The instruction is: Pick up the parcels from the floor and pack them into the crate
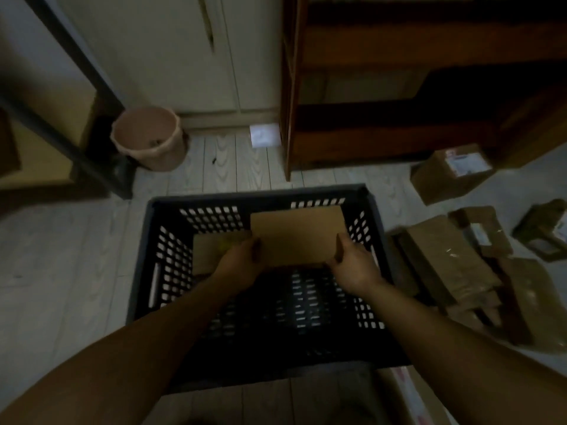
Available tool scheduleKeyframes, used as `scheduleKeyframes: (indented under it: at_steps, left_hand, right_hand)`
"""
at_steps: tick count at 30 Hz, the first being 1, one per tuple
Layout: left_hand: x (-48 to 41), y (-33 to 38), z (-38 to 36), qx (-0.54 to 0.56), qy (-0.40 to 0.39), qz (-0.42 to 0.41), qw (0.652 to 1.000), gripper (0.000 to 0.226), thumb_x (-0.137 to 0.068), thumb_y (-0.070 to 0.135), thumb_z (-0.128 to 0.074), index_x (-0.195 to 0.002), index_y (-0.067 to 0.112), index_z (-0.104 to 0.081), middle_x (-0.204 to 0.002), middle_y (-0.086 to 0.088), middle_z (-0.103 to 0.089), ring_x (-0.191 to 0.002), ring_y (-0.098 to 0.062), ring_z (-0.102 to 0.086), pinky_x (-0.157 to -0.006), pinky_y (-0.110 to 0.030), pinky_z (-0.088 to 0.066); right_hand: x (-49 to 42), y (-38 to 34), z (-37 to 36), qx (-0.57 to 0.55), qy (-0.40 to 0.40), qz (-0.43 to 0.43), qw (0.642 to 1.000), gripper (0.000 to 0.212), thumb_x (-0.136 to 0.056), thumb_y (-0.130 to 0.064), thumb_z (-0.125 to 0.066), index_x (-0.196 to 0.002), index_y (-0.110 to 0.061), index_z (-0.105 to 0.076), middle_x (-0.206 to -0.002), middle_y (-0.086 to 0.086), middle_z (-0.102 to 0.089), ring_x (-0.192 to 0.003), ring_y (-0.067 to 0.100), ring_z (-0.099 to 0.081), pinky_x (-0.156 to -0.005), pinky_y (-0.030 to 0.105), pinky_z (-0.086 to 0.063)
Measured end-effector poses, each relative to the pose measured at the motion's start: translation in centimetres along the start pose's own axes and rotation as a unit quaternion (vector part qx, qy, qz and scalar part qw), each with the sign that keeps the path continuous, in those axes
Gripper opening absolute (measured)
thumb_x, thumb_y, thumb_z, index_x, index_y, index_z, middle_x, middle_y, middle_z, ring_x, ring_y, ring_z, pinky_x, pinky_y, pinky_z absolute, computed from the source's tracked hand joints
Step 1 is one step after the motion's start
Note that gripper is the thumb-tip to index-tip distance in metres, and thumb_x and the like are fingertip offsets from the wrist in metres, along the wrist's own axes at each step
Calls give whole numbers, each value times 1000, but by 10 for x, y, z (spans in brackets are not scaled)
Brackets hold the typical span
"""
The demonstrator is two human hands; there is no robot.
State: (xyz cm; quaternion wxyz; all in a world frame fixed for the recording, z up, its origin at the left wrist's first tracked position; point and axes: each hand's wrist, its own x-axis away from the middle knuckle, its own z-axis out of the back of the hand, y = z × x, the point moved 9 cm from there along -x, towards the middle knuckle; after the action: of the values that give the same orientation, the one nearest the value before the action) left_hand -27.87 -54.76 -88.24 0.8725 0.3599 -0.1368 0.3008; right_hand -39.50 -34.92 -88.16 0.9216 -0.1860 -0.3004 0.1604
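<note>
Both hands grip a flat, plain brown cardboard parcel [296, 234] inside the black perforated crate [372, 207]: left hand [242, 262] and right hand [352, 262] at its near corners. More brown parcels [454, 265] lie piled on the floor beside the crate.

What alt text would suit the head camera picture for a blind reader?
The left hand and right hand grip a flat cardboard parcel by its sides over a dark slotted crate; another parcel lies inside. More parcels wait on the floor beside it.
</note>
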Motion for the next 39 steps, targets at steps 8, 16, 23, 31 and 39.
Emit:
scheduleKeyframes:
  at_steps: [8,16,23,31,39]
  left_hand:
    - [-87,-59,-84,-161,-40,3,986,48,-92,30,-52,-137,19,-41,-142,-14,-36,-125,-28,-41,-102,-35,-34]
    - [-96,-66,-127,-183,-80,-35,979,65,-90,32,-57,-144,13,-28,-149,-16,-22,-136,-28,-26,-108,-30,-25]
    - [-104,-70,-130,-331,-6,-93,939,49,-90,39,-48,-136,25,-36,-141,-11,-35,-127,-33,-28,-99,-47,-29]
    - [-106,-87,-154,-452,12,-152,879,49,-97,36,-31,-144,23,-25,-155,-5,-12,-139,-37,-6,-110,-58,-1]
    - [-113,-91,-158,-459,-4,-137,878,47,-94,43,-36,-139,32,-35,-158,-4,-2,-140,-38,1,-108,-61,3]
  right_hand:
    - [-91,48,-97,36,-11,-27,999,56,-90,-27,-45,-141,-18,-23,-143,22,-27,-122,40,-39,-101,42,-37]
    - [-117,69,-110,51,-17,-25,998,45,-90,-22,-45,-133,-11,-38,-134,24,-38,-117,36,-43,-98,37,-42]
    - [-123,76,-129,43,-18,-51,998,56,-88,-28,-52,-137,-15,-30,-143,23,-23,-124,40,-37,-104,39,-36]
    - [-132,86,-152,44,-73,-46,995,63,-87,-31,-50,-142,-16,-25,-147,21,-17,-128,40,-34,-106,39,-35]
    - [-137,87,-159,47,-105,-37,993,63,-84,-42,-58,-136,-18,-33,-151,18,-15,-130,39,-31,-104,39,-34]
